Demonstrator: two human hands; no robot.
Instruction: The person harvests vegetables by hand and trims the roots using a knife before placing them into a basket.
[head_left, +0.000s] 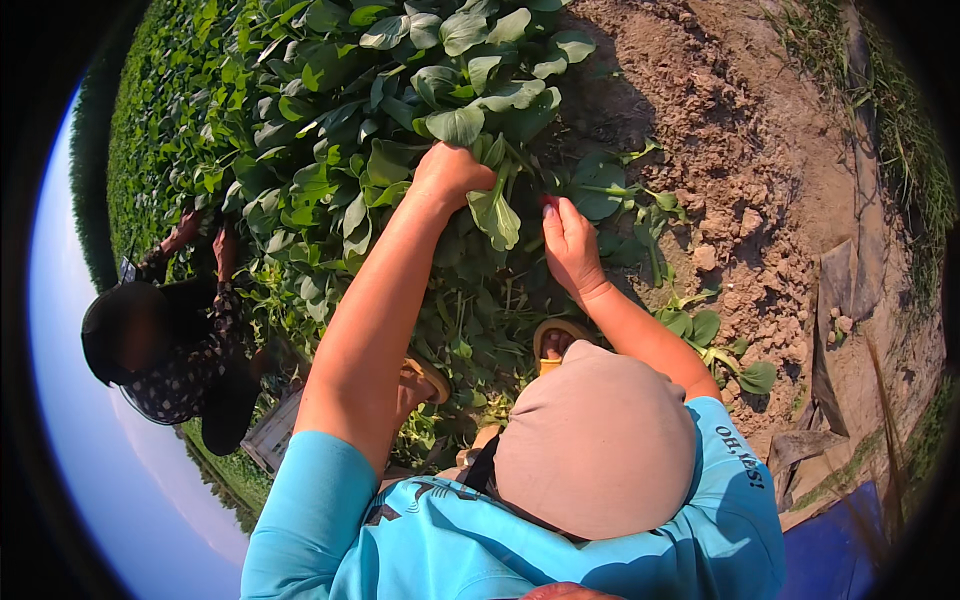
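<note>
My left hand (450, 176) is closed around a leafy green plant (496, 206) at the edge of a dense bed of broad-leaved greens (450, 82), which look like choy sum or bok choy. Its pale stems and a drooping leaf hang out beside my thumb. Just to the right, my right hand (571, 244) grips a small red handle (551, 200). A dark, narrow part runs from that handle toward the plant's base; shadow and leaves hide most of it, so the tool's exact kind is unclear.
Loose leaves (701, 337) lie on cloddy soil (720, 180) at right. A co-worker (180, 352) bends at left, hands among the plants. A pale crate (274, 433) stands behind my left arm. My sandals (559, 334) rest among fallen leaves. A blue sheet (832, 547) lies lower right.
</note>
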